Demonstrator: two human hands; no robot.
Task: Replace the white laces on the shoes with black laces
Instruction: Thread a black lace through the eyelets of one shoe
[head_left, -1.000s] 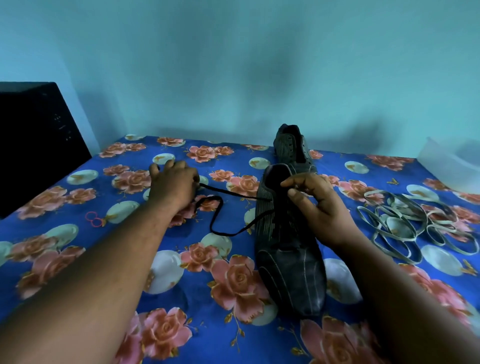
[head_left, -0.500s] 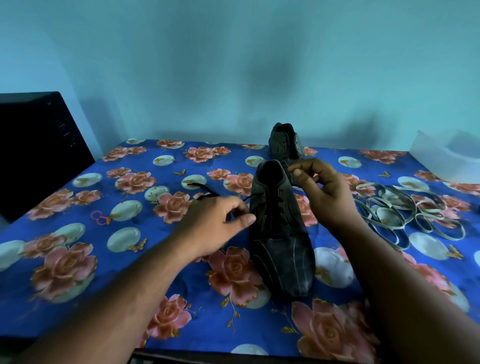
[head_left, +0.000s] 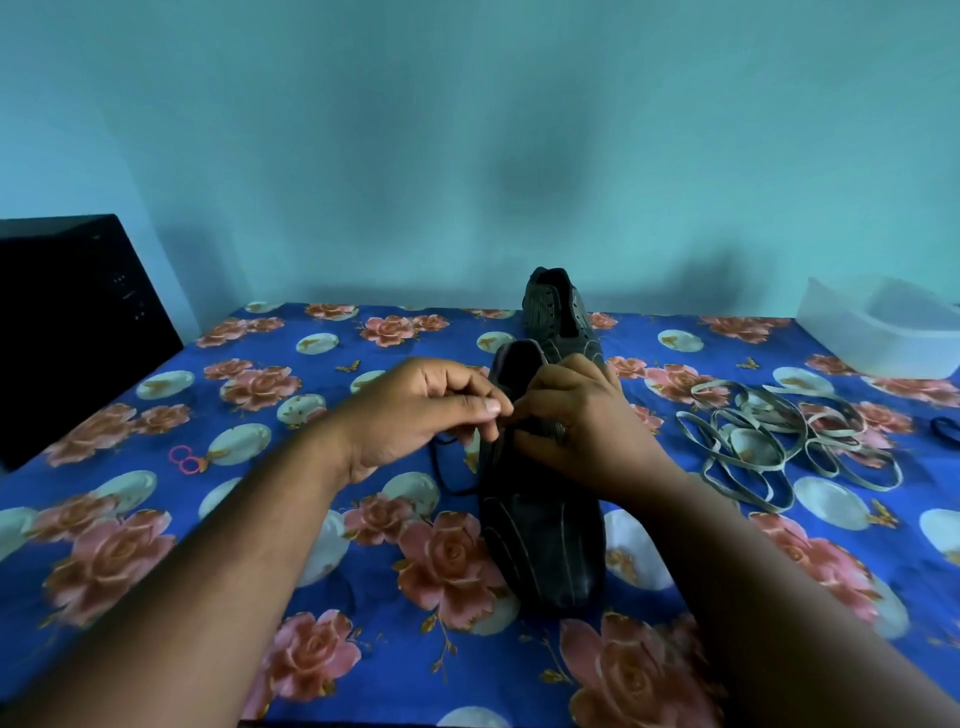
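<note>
A black box (head_left: 78, 332) stands at the left edge of the table (head_left: 156, 519), well apart from the work. A small pink ring pair (head_left: 183, 459) lies on the cloth between the box and the left hand; neither obstructs motion.

The left hand (head_left: 415, 410) has thumb and forefinger pinched together at the eyelet row of the near shoe (head_left: 540, 519), apparently on the end of the black lace (head_left: 452, 467), though the lace end itself is hidden under the fingers. Slack lace loops on the cloth just left of the shoe. Risk: the loop may snag or knot when pulled through.

The right hand (head_left: 576, 431) is curled onto the upper of the near shoe, steadying it. Risk: if this hold loosens, the shoe may tip or slide during threading. The eyelets are covered by both hands, so a missed or skipped eyelet cannot be ruled out.

The second shoe (head_left: 561, 312) stands just behind, near the far edge by the wall.

To the right, the white laces (head_left: 779, 441) lie in a loose pile, apart from the shoe. Risk: a sweeping right forearm may drag them. A translucent container (head_left: 878, 332) sits at the far right. Open cloth remains toward the near edge.
</note>
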